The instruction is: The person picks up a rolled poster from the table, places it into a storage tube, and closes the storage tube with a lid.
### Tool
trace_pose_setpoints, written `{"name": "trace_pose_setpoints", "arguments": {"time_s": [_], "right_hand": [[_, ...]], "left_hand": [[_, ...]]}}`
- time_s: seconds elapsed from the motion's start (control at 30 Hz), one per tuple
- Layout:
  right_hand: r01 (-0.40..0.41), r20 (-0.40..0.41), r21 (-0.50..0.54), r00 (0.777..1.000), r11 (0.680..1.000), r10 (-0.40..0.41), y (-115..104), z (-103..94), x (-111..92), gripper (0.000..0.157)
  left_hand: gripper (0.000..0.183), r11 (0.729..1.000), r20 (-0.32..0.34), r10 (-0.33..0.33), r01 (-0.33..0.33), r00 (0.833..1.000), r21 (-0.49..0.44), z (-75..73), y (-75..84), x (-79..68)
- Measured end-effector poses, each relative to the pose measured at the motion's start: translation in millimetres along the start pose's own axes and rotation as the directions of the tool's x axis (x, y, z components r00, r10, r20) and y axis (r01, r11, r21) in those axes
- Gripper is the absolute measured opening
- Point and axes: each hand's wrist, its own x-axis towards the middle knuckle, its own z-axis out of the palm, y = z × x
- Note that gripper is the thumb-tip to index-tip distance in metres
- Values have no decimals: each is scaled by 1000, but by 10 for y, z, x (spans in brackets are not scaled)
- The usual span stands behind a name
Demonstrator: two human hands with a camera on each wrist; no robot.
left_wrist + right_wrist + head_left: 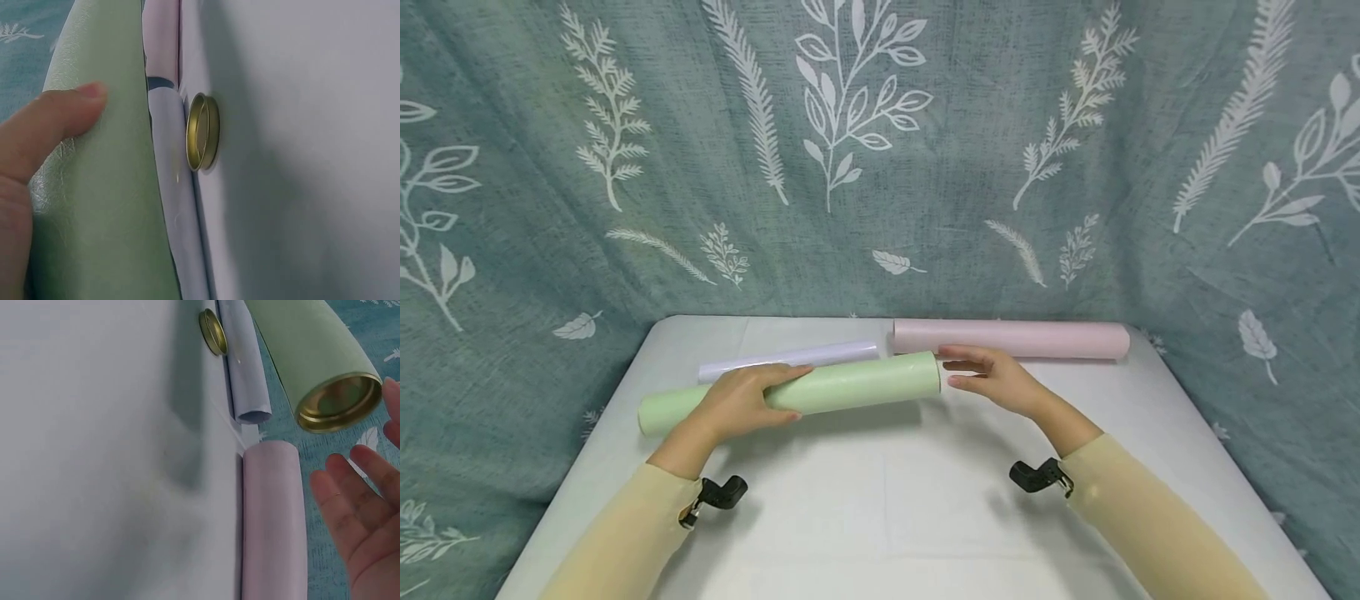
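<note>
My left hand (739,404) grips a pale green tube (865,385) from above, thumb on the near side. The tube is held tilted over the table, its right end higher. Just off that end is my right hand (996,379), fingers spread and holding nothing. In the right wrist view, a gold metal rim (340,428) lines the tube's end, near the right hand's fingers (359,494). A round gold cap (212,134) lies on the table beside the lavender roll (172,162); in the head view the cap is hidden.
Along the back edge of the white-covered table (880,517) lies a pink roll (1015,339), to the right. The lavender roll is left of it, partly behind the green tube. A teal leaf-print curtain (955,167) hangs behind and at both sides.
</note>
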Motion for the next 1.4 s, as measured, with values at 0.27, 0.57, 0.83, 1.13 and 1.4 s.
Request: {"name": "trace_pose_setpoints", "arguments": {"time_s": [0.27,0.57,0.83,1.13,1.4], "right_hand": [[-44,-56,-132,998,990,37,-9,-243,-13,52],[-116,-103,-247,990,962,93,10,-545,-9,45],[-150,-119,-329,986,932,116,121,-740,46,51],[-174,-148,-385,981,906,125,267,-893,84,48],[-284,-182,-430,957,857,226,374,-1005,136,52]], "left_hand": [[72,999,17,-31,30,999,26,-147,-77,39],[72,994,23,-56,53,998,93,-278,-257,153],[74,990,37,-117,113,993,81,-409,-411,263],[75,981,61,-191,188,980,45,-430,-572,395],[78,955,114,-295,296,949,7,-415,-711,491]]}}
